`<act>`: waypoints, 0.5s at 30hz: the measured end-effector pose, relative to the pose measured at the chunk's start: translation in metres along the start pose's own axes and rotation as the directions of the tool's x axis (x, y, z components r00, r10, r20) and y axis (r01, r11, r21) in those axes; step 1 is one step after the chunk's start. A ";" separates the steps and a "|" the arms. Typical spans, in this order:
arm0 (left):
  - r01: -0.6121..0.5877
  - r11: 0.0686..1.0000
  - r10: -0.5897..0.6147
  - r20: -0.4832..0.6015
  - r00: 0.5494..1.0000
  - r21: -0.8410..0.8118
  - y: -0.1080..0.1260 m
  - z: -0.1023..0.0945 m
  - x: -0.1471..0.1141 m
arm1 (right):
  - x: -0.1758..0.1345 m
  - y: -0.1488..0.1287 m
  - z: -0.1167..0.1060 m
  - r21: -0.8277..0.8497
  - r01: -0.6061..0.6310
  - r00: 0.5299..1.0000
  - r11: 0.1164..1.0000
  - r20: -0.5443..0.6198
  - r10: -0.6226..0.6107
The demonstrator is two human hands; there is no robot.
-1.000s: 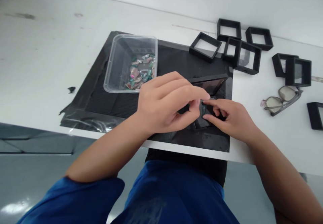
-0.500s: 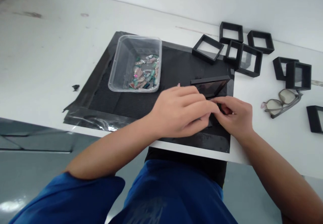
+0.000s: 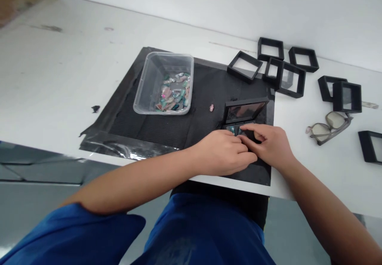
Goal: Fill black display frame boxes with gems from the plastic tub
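A small black hinged case (image 3: 246, 113) stands with its lid raised on the black mat. A shiny teal piece (image 3: 232, 129) shows in its lower half, most of which my hands cover. My left hand (image 3: 225, 153) lies over the front of the case, fingers curled, their tips hidden. From the right, my right hand (image 3: 268, 143) reaches in with thumb and index finger bent toward each other at the case; whatever is between them cannot be made out. Left of the case, a pink piece (image 3: 211, 108) rests on the mat.
A clear plastic tub (image 3: 140, 86) holding several pink and teal pieces stands on the black mat (image 3: 125, 133). Several black frames (image 3: 244, 67) lie at the back right, some overlapping. Eyeglasses (image 3: 331, 127) and another black frame (image 3: 370, 147) are farther right on the white table (image 3: 38, 90).
My left hand has drawn back toward me, baring the pink piece and part of the case's lower half. The right hand's fingers have moved left over the case. The view has shifted slightly.
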State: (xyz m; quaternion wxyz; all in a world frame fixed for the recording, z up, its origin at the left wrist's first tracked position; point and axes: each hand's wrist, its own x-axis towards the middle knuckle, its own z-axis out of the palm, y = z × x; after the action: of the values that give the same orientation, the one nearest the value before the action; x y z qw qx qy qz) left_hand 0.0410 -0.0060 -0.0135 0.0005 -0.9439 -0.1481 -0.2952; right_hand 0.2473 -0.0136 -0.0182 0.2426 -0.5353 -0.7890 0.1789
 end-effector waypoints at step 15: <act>-0.056 0.996 0.050 0.087 0.995 0.063 0.001 -0.004 0.002 | -0.004 0.002 0.004 -0.110 0.019 1.000 0.994 -0.014 -0.021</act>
State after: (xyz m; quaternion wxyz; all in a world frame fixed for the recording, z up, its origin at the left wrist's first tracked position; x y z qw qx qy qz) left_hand 0.0402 -0.0065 -0.0091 0.0329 -0.9587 -0.1323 -0.2496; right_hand 0.2472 -0.0168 -0.0233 0.2206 -0.5415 -0.8010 0.1284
